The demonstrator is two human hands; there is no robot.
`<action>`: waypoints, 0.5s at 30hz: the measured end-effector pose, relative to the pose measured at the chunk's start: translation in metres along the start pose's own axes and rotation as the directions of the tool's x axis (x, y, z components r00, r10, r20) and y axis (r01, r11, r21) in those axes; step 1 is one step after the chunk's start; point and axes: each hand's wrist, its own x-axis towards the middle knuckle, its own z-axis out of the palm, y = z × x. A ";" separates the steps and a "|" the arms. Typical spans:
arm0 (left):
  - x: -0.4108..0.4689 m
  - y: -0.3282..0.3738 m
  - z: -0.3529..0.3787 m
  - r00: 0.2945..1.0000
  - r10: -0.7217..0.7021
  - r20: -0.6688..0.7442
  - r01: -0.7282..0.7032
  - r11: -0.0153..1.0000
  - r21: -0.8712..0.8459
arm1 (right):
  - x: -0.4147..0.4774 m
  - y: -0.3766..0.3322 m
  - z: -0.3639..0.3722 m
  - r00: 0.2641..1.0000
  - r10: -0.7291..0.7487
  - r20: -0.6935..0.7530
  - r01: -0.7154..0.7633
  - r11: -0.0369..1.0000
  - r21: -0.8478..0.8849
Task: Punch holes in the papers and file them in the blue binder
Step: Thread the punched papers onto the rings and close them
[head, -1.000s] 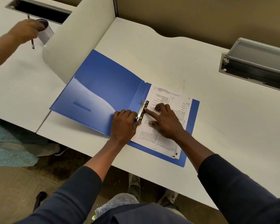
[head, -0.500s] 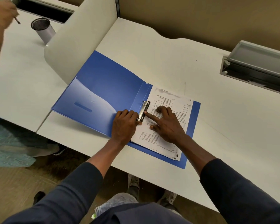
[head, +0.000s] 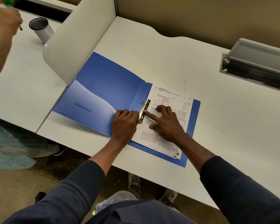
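Observation:
The blue binder (head: 107, 88) lies open on the white desk (head: 152, 50). A stack of printed papers (head: 173, 101) sits on its right half, against the metal ring mechanism (head: 143, 109). My left hand (head: 124, 126) rests on the binder's inner cover, fingers curled beside the mechanism and thumb against its lower end. My right hand (head: 166, 125) lies on the papers, its straight index finger pressing at the mechanism's edge and its other fingers bent on the page. No hole punch is in view.
A curved grey divider panel (head: 78, 38) rises just left of the binder. Beyond it, on the neighbouring desk, stands a metal pen cup (head: 42, 31), with another person's hand (head: 6, 20) above it. A grey cable tray (head: 257, 62) is set in the desk at the right.
My hands have barely shifted on the binder and papers. The other person's hand has lifted away from the pen cup toward the upper left.

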 end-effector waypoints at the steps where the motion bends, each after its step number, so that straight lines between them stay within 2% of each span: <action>1: 0.000 0.000 0.000 1.000 -0.002 -0.001 0.002 1.000 0.004 | 0.000 0.000 0.000 1.000 0.000 0.001 0.000 1.000 -0.008; 9: 0.002 0.001 0.000 0.999 -0.006 0.037 0.006 1.000 0.002 | -0.002 0.001 -0.002 1.000 -0.011 0.009 0.012 0.999 -0.049; 15: -0.007 0.015 -0.004 0.991 -0.087 0.103 0.096 0.992 -0.078 | -0.011 -0.003 0.005 1.000 0.009 -0.014 -0.010 0.998 -0.055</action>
